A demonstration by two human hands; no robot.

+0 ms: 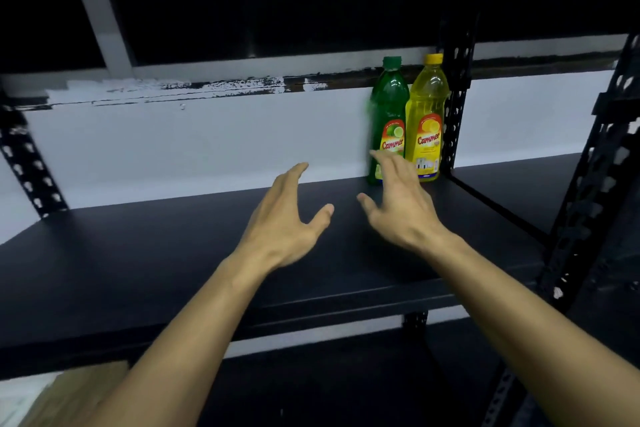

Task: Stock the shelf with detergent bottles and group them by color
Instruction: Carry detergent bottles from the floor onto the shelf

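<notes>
2 bottles stand side by side at the back right of the black shelf [173,253]: green bottle [388,114], yellow bottle [426,114]. Left hand [287,218] and right hand [401,204] are spread wide, holding nothing.

I count two bottles on my shelf [173,253]: one green bottle [388,104] and one yellow bottle [427,107], each with one cap and one label. My two hands are in view, one left hand [284,218] and one right hand [401,204]. Three black perforated posts show, and one cardboard box [69,388] sits below.
</notes>
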